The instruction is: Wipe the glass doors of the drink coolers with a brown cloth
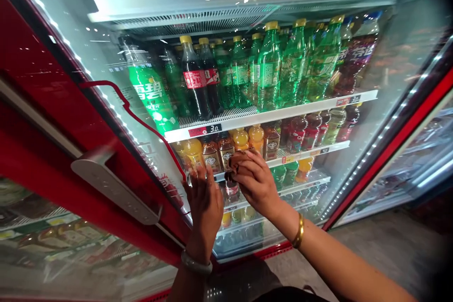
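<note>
Now your right hand curls fingers round small brown bottle at front edge of wire shelf; bottle mostly hidden under fingers. Your left hand lies flat, fingers spread, holding nothing, touching shelf edge beside amber bottles. Smooth plastic, glossy labels. Green bottles on shelf above. Red door frame cut off at left; lower rows blurred.

Green bottles with yellow caps, orange bottles below — the cooler door red, its handle white.
</note>
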{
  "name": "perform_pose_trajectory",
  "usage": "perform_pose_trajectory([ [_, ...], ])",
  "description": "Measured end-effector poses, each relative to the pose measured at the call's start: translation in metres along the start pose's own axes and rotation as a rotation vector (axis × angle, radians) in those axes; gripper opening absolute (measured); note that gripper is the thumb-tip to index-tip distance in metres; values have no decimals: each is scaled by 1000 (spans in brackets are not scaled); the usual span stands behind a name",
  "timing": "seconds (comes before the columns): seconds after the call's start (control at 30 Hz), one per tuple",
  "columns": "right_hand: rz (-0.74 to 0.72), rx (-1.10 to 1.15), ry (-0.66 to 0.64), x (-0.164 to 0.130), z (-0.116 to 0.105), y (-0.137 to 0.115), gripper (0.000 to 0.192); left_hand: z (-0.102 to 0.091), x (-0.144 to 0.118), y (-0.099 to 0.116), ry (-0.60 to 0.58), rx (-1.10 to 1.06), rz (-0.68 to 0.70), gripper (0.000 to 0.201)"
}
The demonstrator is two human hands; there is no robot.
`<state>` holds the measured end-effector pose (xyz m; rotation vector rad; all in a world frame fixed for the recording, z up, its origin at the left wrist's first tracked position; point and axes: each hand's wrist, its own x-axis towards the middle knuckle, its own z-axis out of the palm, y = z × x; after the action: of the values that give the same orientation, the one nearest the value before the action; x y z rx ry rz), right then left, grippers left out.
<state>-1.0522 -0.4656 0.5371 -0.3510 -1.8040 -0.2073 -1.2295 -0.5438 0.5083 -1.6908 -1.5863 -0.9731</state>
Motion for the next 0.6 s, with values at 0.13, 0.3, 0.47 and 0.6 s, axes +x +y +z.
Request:
perform_pose_trajectory([
  [0.13,-29,29,8,9,14,-11,22,1,-2,-2,8,-6,3,86],
  [0.3,-92,22,-104,-26,24,-15,17,6,-10,-6,-15,-10,3,86],
  [0.47,-35,-35,-136,-38,1,1,21,13,-15,-2,-11,37,21,84],
  [0.6,10,-32,-54,-17,1,0,22,16,-15,4,-20,35,-1,84],
])
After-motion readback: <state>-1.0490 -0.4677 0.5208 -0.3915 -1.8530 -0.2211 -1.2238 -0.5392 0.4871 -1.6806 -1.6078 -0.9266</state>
